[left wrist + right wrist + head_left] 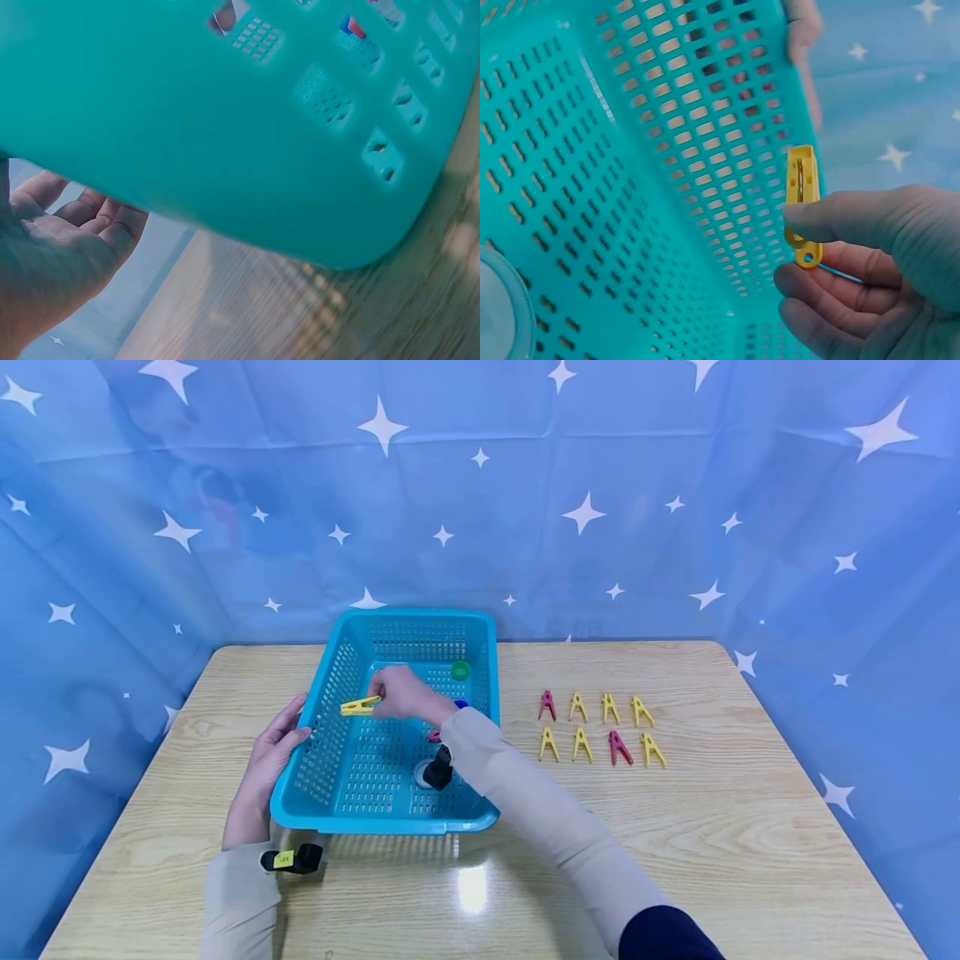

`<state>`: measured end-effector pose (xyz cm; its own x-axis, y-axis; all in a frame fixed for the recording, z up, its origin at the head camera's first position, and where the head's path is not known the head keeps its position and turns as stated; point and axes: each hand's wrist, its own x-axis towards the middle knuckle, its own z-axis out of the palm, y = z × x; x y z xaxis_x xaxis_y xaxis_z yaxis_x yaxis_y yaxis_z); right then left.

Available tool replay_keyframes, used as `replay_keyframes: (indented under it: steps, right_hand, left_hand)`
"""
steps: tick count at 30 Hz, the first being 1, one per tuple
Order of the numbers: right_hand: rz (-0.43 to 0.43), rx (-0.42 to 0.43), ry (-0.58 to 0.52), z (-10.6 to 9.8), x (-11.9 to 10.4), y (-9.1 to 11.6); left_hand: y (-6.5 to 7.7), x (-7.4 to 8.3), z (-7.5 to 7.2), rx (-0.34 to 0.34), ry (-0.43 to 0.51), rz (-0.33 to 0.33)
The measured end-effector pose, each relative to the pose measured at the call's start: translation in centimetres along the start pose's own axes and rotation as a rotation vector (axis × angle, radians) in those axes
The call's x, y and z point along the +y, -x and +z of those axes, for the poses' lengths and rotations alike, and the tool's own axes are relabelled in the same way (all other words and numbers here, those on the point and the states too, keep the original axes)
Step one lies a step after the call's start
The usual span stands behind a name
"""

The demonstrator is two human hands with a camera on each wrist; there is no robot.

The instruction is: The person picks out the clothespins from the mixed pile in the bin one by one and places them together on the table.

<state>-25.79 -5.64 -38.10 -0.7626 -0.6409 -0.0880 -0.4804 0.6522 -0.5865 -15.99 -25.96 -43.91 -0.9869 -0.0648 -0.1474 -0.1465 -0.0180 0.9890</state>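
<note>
A yellow clothespin [361,706] is pinched between the thumb and fingers of my right hand [407,693], over the left side of a blue plastic basket [360,824]. In the right wrist view the yellow clothespin [801,180] points upward in front of the perforated basket wall [697,127]. My left hand [264,764] grips the basket's left rim, thumb at the edge. Its fingers [82,210] show below the basket side in the left wrist view. Inside the basket lie a green cap [460,670], a partly hidden blue item [461,703] and a small red piece [434,737].
Right of the basket, yellow clothespins [581,743] and red clothespins [619,747] lie in two rows on the wooden table [720,827]. A round whitish item [499,307] sits on the basket floor. A blue star-patterned curtain [525,552] hangs behind the table.
</note>
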Motion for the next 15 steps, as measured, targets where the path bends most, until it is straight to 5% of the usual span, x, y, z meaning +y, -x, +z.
replay_keyframes:
  steps: [15]
  right_hand:
    - [-0.013, 0.114, -0.155, -2.7, 0.4, 4.2]
  left_hand:
    - [-0.1, 0.0, -0.2, -0.002, -0.005, -0.030]
